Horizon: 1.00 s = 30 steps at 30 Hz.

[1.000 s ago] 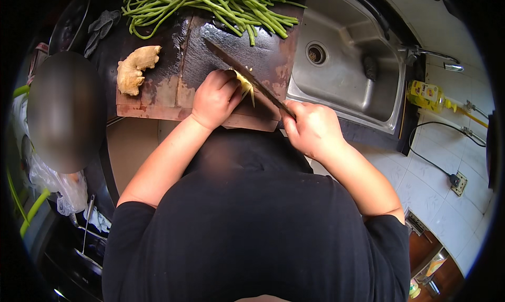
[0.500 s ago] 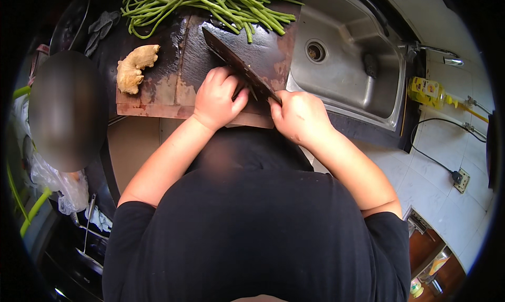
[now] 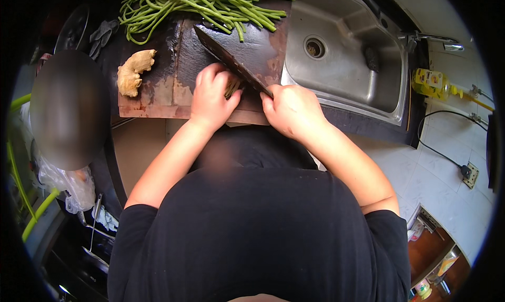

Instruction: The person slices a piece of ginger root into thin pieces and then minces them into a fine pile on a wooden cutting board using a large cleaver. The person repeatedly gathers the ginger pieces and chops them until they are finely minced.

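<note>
My right hand point(image 3: 295, 110) grips the handle of a kitchen knife with a broad dark blade point(image 3: 226, 56). The blade slants up and left over the dark, wet cutting board point(image 3: 158, 104). Beside the blade, my left hand point(image 3: 213, 94) is curled down onto the board, its thumb apart from the fingers. Small yellowish-green pieces point(image 3: 231, 86) show between thumb and fingers, partly hidden, so their kind is unclear. A knobby piece of ginger point(image 3: 135, 73) lies on the left of the board. Long green beans point(image 3: 205, 4) are heaped along its far side.
A steel sink point(image 3: 336, 49) with a faucet point(image 3: 442, 40) adjoins the board on the right. A yellow bottle point(image 3: 431, 84) stands beyond it, near a plugged-in cord point(image 3: 439, 152). At left are a grey cloth point(image 3: 102, 36), a plastic bag point(image 3: 73, 183) and a ladle point(image 3: 94, 223).
The view has shifted slightly. Both hands and the knife stay close together, and more of the small pieces shows between my left thumb and fingers.
</note>
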Each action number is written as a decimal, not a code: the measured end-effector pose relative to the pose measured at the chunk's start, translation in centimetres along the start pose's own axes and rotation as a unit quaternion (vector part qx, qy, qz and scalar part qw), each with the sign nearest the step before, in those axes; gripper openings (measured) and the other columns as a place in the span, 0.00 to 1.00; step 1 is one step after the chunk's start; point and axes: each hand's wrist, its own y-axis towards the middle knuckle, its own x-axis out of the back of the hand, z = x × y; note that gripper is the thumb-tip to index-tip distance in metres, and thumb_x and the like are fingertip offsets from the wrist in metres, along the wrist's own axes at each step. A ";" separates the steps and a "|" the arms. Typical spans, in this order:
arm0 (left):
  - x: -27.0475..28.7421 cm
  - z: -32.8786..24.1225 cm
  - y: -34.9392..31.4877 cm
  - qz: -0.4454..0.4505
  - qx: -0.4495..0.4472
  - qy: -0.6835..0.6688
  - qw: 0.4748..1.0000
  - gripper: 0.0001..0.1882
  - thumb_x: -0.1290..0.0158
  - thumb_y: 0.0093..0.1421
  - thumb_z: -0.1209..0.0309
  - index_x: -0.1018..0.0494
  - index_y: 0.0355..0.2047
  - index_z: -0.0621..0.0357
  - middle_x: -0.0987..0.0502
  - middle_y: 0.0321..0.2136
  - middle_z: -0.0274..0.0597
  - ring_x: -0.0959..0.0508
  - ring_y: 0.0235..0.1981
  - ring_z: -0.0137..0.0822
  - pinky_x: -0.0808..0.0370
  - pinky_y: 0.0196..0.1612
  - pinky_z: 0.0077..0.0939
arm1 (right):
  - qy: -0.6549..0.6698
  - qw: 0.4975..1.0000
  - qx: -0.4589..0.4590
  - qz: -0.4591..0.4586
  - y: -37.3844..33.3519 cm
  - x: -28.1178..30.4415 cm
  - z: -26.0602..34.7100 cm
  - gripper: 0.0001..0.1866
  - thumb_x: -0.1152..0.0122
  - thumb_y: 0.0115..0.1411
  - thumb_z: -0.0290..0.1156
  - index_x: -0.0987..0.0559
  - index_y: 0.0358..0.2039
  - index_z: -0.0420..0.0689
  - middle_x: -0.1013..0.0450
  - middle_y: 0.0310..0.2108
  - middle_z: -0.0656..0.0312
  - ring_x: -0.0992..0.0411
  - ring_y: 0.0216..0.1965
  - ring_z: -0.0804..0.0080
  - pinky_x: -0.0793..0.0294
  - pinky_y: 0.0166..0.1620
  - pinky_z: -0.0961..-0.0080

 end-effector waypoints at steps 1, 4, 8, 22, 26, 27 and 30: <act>0.8 0.0 0.0 -0.017 -0.011 -0.001 1.000 0.20 0.37 0.43 0.71 0.30 0.36 0.58 0.30 0.43 0.49 0.30 0.45 0.51 0.31 0.48 0.40 | 0.004 1.000 -0.002 -0.002 0.0 -0.1 -0.1 0.17 0.51 0.60 0.40 0.22 0.29 0.38 0.25 0.25 0.45 0.26 0.32 0.45 0.27 0.39 0.55; 1.8 1.1 -0.4 -0.050 0.012 -0.012 0.999 0.19 0.35 0.42 0.70 0.29 0.34 0.57 0.27 0.40 0.45 0.28 0.43 0.47 0.31 0.47 0.39 | 0.007 1.000 -0.002 0.000 0.1 -0.1 -0.3 0.17 0.51 0.60 0.40 0.23 0.30 0.39 0.25 0.25 0.45 0.26 0.32 0.45 0.27 0.39 0.55; 1.9 1.4 -0.5 -0.016 0.014 0.006 1.000 0.14 0.37 0.45 0.70 0.28 0.31 0.57 0.26 0.36 0.41 0.27 0.40 0.45 0.30 0.44 0.37 | 0.015 1.000 0.004 -0.007 0.2 -0.3 -0.3 0.16 0.50 0.60 0.40 0.22 0.30 0.39 0.25 0.25 0.44 0.26 0.31 0.45 0.27 0.38 0.55; 1.2 1.4 0.5 0.015 -0.024 -0.016 0.999 0.08 0.42 0.48 0.74 0.26 0.30 0.58 0.26 0.35 0.43 0.26 0.38 0.47 0.27 0.42 0.35 | 0.014 0.999 0.016 -0.030 0.1 -0.7 -0.2 0.15 0.49 0.59 0.39 0.22 0.28 0.40 0.25 0.24 0.45 0.26 0.30 0.46 0.27 0.37 0.55; 1.8 0.9 0.9 -0.012 -0.104 -0.009 0.995 0.10 0.42 0.46 0.78 0.26 0.31 0.59 0.25 0.34 0.43 0.26 0.37 0.46 0.28 0.42 0.34 | 0.010 1.000 0.016 -0.022 0.1 -0.6 -0.1 0.14 0.49 0.60 0.39 0.22 0.30 0.40 0.25 0.25 0.46 0.26 0.30 0.46 0.27 0.37 0.56; 1.6 1.0 0.8 -0.005 -0.112 -0.003 0.994 0.10 0.42 0.46 0.78 0.26 0.31 0.59 0.26 0.34 0.43 0.26 0.37 0.46 0.28 0.42 0.34 | 0.012 0.999 0.023 -0.024 0.1 -0.7 -0.2 0.14 0.49 0.60 0.39 0.22 0.32 0.41 0.25 0.25 0.46 0.26 0.30 0.46 0.27 0.37 0.56; 0.5 1.9 0.3 0.005 -0.139 0.024 0.990 0.12 0.42 0.43 0.75 0.27 0.31 0.58 0.27 0.35 0.41 0.26 0.39 0.45 0.27 0.42 0.34 | 0.022 0.997 0.048 -0.055 -0.4 -0.5 -0.6 0.13 0.49 0.59 0.38 0.23 0.35 0.42 0.25 0.24 0.48 0.25 0.29 0.49 0.26 0.35 0.57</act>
